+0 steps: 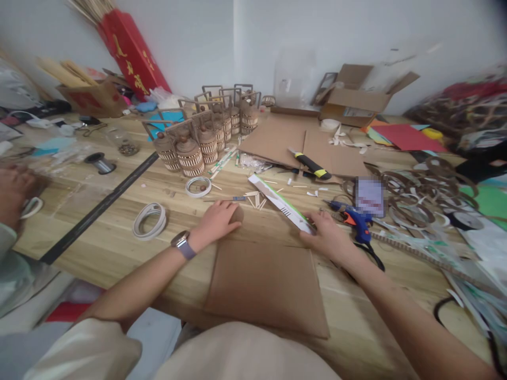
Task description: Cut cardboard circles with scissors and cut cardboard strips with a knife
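My left hand (219, 224), with a watch at the wrist, lies over the wooden table near the back left corner of a brown cardboard sheet (269, 287). Under its curled fingers is a small brown round piece (237, 214), partly hidden, so the grip is unclear. In my right hand (327, 235) is the near end of a long white strip with a green edge (279, 205), pinched between thumb and fingers. Short pale sticks (257, 200) lie between the hands. A blue glue gun (359, 224) sits right of my right hand.
Small woven lidded baskets with handles (192, 153) stand at the back. A yellow-black cutter (311, 164) rests on cardboard (277, 137). White rings (149, 221) lie left, brown loops (415, 200) right. Another person's hand (16, 190) is at the far left.
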Tool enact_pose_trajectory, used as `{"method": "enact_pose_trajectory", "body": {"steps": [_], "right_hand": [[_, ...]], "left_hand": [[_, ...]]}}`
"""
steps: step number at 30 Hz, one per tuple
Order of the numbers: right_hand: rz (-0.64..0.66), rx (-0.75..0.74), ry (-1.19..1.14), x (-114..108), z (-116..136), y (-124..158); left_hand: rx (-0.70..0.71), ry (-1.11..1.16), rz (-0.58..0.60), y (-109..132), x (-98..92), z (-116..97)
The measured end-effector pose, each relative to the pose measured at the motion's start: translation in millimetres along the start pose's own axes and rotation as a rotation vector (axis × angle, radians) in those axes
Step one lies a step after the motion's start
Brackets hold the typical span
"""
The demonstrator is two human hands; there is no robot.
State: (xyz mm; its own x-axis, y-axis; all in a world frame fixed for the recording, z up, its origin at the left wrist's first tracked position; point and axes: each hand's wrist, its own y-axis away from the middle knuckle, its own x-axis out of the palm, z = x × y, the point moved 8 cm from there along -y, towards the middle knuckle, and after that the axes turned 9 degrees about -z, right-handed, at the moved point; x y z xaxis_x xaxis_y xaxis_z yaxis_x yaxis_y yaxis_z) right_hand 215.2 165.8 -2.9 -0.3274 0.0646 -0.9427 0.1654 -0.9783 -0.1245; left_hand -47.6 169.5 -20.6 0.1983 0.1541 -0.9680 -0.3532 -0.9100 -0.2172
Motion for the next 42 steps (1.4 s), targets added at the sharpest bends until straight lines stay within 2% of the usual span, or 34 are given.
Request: {"method": "enact_pose_trajectory", "body": {"steps": [4, 7, 8, 10, 12, 13, 15, 19, 23, 25, 28, 30, 32, 35, 38, 42], "right_hand": [[-0.034, -0.015, -0.07, -16.7, -15.5, 25.3], [-0.022, 0.011, -0.169, -19.2, -27.2, 49.5], [-0.017, 0.023, -0.209, -18.7, -29.9, 56.9], [-0.011, 0.043, -0.271, -16.7, -33.0, 68.6], [0.005, 0.052, -0.292, -13.2, -32.2, 74.8], [0.012, 0.05, -0.297, -11.6, -30.3, 75.7], [0.018, 0.027, -0.302, -9.4, -23.9, 73.7], [-0.047, -0.026, -0.249, -13.1, -14.0, 63.0], [-0.133, -0.151, -0.031, -21.4, -7.8, 61.9], [-0.142, -0.28, 0.087, -20.0, 1.1, 68.1], [-0.146, -0.463, 0.15, -9.6, 18.3, 81.4], [-0.148, -0.532, 0.146, 0.6, 26.9, 88.6], [-0.122, -0.559, 0.122, 11.6, 29.9, 93.1], [-0.058, -0.562, 0.046, 20.9, 23.4, 96.2], [-0.032, -0.541, 0.014, 19.9, 10.1, 96.0], [-0.021, -0.504, -0.002, 17.0, 0.2, 93.3]], "left_hand": [[0.002, -0.029, -0.013, -8.2, -10.4, 14.4], [-0.01, -0.059, -0.052, 14.8, -25.7, 14.4], [0.005, -0.062, -0.072, 28.5, -29.3, 9.4], [0.269, 0.025, -0.042, 64.6, -26.6, -23.7], [0.532, 0.135, 0.082, 106.1, -14.6, -57.0], [0.596, 0.16, 0.113, 120.9, -10.3, -66.8], [0.585, 0.147, 0.138, 130.7, -2.6, -72.3], [0.521, 0.075, 0.108, 103.1, 4.0, -64.1], [0.531, 0.012, -0.019, 76.4, -1.6, -63.6], [0.576, -0.005, -0.115, 78.5, -13.0, -73.2], [0.675, 0.058, -0.249, 94.4, -38.4, -92.1], [0.645, 0.086, -0.319, 99.2, -52.3, -93.9], [0.541, 0.04, -0.302, 95.5, -51.9, -85.1], [0.429, 0.002, -0.134, 89.4, -30.3, -65.8], [0.402, 0.069, -0.035, 90.6, -14.3, -52.7], [0.403, 0.142, -0.008, 94.6, -11.3, -47.1]]}}
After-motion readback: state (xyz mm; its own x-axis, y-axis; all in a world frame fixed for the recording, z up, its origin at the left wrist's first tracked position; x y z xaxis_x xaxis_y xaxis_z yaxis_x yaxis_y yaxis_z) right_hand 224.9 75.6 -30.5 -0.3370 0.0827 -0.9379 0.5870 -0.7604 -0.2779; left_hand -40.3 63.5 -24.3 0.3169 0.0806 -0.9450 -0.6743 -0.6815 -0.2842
